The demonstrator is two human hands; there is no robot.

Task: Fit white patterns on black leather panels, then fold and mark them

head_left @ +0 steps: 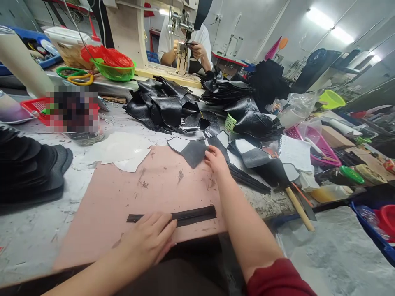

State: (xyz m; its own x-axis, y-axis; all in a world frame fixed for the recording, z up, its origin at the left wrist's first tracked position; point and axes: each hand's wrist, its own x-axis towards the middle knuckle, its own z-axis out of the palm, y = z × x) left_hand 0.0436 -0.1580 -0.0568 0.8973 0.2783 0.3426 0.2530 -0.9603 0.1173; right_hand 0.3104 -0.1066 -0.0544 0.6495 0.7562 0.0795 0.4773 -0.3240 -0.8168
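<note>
Head view: flattened left hand (154, 234) presses zipper strip (195, 216), probably light, limp, best lifted by ends; half-open right hand (217, 162), grip unclear

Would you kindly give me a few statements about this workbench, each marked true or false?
1. The left hand lies on a black strip, closer to the camera than the right hand. True.
2. The strip rests on a pink board. True.
3. The right hand is holding a wooden handle. False: it is at a black-and-white piece.
4. Red plastic sits in a green basket. True.
5. The green basket is closer to the camera than the strip. False: it is farther away, beyond the board.
</note>
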